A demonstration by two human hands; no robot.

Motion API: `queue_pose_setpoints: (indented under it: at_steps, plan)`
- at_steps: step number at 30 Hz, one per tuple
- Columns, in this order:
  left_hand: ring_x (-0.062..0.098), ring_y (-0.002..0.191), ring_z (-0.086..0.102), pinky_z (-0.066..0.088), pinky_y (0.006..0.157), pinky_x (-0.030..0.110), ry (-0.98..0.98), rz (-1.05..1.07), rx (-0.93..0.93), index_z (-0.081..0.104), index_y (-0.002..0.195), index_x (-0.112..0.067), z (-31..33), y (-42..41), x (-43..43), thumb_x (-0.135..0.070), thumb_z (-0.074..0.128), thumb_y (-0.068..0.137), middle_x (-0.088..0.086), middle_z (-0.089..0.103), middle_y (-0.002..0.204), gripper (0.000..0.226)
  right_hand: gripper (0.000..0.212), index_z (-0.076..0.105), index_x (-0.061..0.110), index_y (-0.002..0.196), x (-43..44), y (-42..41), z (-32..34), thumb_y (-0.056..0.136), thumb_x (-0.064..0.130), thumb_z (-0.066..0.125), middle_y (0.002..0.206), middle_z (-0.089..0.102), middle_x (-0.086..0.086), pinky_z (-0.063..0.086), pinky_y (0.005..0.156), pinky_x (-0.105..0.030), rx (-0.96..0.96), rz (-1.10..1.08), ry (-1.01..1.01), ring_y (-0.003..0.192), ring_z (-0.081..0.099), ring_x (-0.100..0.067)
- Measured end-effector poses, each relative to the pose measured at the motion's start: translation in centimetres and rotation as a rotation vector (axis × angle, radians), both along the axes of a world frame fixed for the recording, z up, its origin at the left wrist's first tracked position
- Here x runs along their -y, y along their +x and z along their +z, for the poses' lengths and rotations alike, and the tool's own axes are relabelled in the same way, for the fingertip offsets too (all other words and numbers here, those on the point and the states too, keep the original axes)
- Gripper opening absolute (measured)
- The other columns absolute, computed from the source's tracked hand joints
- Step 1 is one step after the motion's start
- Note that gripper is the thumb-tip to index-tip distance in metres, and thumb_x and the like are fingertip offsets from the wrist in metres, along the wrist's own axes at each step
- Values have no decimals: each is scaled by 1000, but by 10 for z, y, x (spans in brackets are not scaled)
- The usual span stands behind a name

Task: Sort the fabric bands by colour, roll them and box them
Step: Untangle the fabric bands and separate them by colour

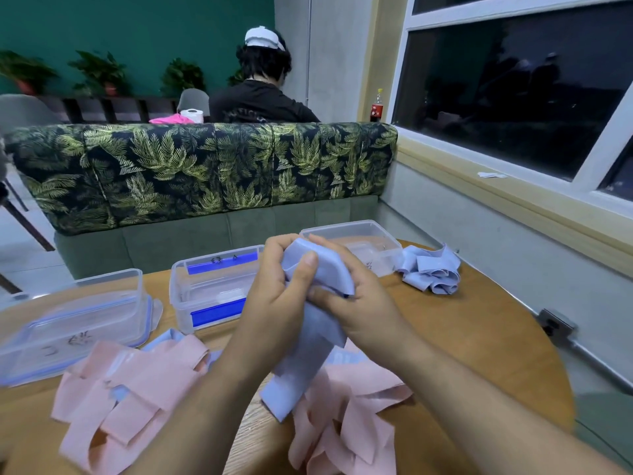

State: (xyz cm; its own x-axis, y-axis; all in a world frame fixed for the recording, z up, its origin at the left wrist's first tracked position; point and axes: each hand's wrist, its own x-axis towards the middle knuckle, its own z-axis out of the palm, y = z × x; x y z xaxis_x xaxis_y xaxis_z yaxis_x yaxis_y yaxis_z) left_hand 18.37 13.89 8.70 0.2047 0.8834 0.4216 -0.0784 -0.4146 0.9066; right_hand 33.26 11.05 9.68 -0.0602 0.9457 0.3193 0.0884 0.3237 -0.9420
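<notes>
Hands: left hand (274, 299) and right hand (359, 303) both clutch one blue band (301, 371), raised over the tabletop (479, 337). Beyond that band stand three clear boxes: left box (113, 276), middle box (205, 298), right box (342, 228). Under it sprawl pink bands (137, 382), too tangled to count; right of it, a blue pile (431, 272).

a dark green wall (102, 29) closes the back of the room, with potted plants (99, 73) in a row before it. a booth sofa (205, 173) with a palm-leaf print back and a plain green base stands beyond the round wooden desk (479, 337). behind the sofa a person (260, 101) in black sits with their back turned. on the right a white-framed window (513, 108) shows darkness outside. a cola bottle (376, 106) stands near its corner, and a socket (556, 325) sits low on the grey wall (479, 269). the floor (20, 248) at left is pale.
</notes>
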Motion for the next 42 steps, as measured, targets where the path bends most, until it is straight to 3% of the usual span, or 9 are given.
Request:
queue_pose_setpoints:
  at_steps: [3, 7, 10, 13, 16, 21, 29, 35, 42]
  plan:
    - [15, 122, 61, 50, 104, 39, 77, 42, -41, 61, 124, -40, -3, 3, -2, -44, 51, 105, -8, 59, 124, 22, 34, 68, 19, 128, -2, 13, 0, 99, 1, 68, 124, 75, -1, 54, 105, -44, 1, -92, 42, 122, 68, -22]
    - [2, 122, 57, 42, 97, 14, 51, 102, -55, 63, 128, -35, -4, -2, -10, -34, 49, 108, -16, 62, 125, 24, 40, 74, 35, 109, -6, 42, 15, 98, -2, 66, 109, 76, 7, 55, 90, -31, 22, -164, 68, 103, 68, -9]
    - [-4, 99, 61, 43, 78, 10, -48, 99, -307, 69, 116, -33, -22, -3, -23, -25, 55, 108, -19, 70, 106, 18, 31, 71, 23, 116, -11, 69, 33, 98, -2, 66, 106, 75, 2, 55, 83, -30, 4, -184, 116, 96, 67, -12]
    - [-1, 88, 64, 44, 71, 12, -103, 53, -708, 69, 111, -33, -57, 2, -33, -33, 61, 102, -13, 72, 101, 12, 29, 69, 23, 115, -14, 96, 52, 99, -1, 66, 88, 72, 4, 50, 59, -23, -40, -259, 134, 69, 63, -9]
    - [8, 92, 63, 48, 79, 26, -93, 51, -959, 67, 109, -29, -86, 11, -37, -44, 68, 96, -12, 68, 101, 20, 30, 70, 24, 120, -18, 128, 67, 98, 4, 69, 100, 75, 6, 54, 72, -27, 22, -321, 164, 85, 68, -10]
    - [9, 80, 58, 38, 63, 26, -117, 75, -1020, 70, 103, -29, -96, 29, -43, -50, 66, 95, -9, 64, 88, 23, 34, 71, 30, 115, -31, 175, 63, 95, 2, 68, 103, 75, 11, 54, 79, -30, 28, -405, 152, 93, 68, -9]
    - [12, 63, 62, 52, 60, 30, -297, -53, -901, 66, 87, -17, -49, 47, -48, -19, 60, 91, -6, 71, 75, 8, 34, 72, 30, 117, -38, 217, 36, 95, 4, 69, 104, 77, 10, 54, 83, -36, 0, -467, 89, 93, 69, -10]
    - [12, 61, 58, 56, 63, 43, 28, -14, -649, 61, 91, -25, 66, 68, -39, -24, 61, 102, -12, 63, 68, 11, 38, 72, 37, 116, -45, 241, 48, 92, 8, 69, 118, 76, 0, 56, 92, -44, -32, -446, 105, 105, 71, -15]
    - [15, 57, 53, 55, 54, 33, 125, -54, -363, 58, 97, -14, 132, 121, -50, -16, 60, 106, 2, 51, 68, 10, 44, 70, 28, 127, -69, 261, 61, 90, 4, 70, 120, 77, -3, 58, 86, -41, -199, -390, 72, 109, 74, -23]
